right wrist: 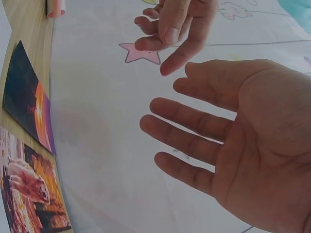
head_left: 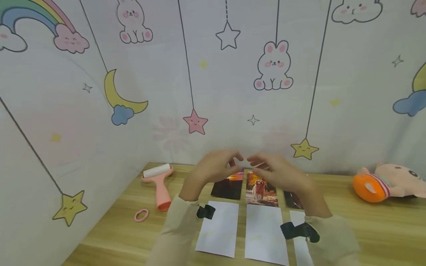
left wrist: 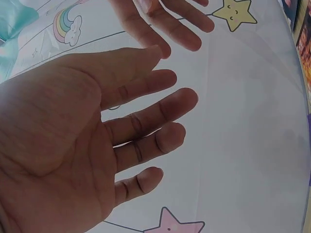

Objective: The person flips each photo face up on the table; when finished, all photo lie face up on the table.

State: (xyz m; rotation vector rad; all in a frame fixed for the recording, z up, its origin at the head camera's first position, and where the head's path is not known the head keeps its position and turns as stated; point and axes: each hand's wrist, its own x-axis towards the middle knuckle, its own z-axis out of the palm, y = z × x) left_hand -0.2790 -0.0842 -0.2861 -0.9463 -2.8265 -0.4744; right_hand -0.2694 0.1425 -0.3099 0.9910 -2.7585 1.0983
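Observation:
Both hands hover above the back row of photos in the head view, fingertips facing each other with a small gap. The left hand (head_left: 217,165) is over the sunset photo (head_left: 227,188); its fingers are relaxed and bent a little, with nothing in the palm. My right hand (head_left: 277,170) is by the dog photo (head_left: 261,189), likewise loosely bent and holding nothing. A third, dark photo (head_left: 293,200) lies partly behind the right wrist. In front of the photos lie white sheets: a left one (head_left: 219,232), a middle one (head_left: 266,234) and a right one (head_left: 301,240) partly covered by the sleeve.
At the table's left lie a pink-handled roller (head_left: 161,188) with a white drum and a pink ring (head_left: 141,215). A plush toy (head_left: 387,183) in orange and beige rests at the right. A cartoon-printed white curtain (head_left: 226,92) stands behind the wooden table (head_left: 110,236).

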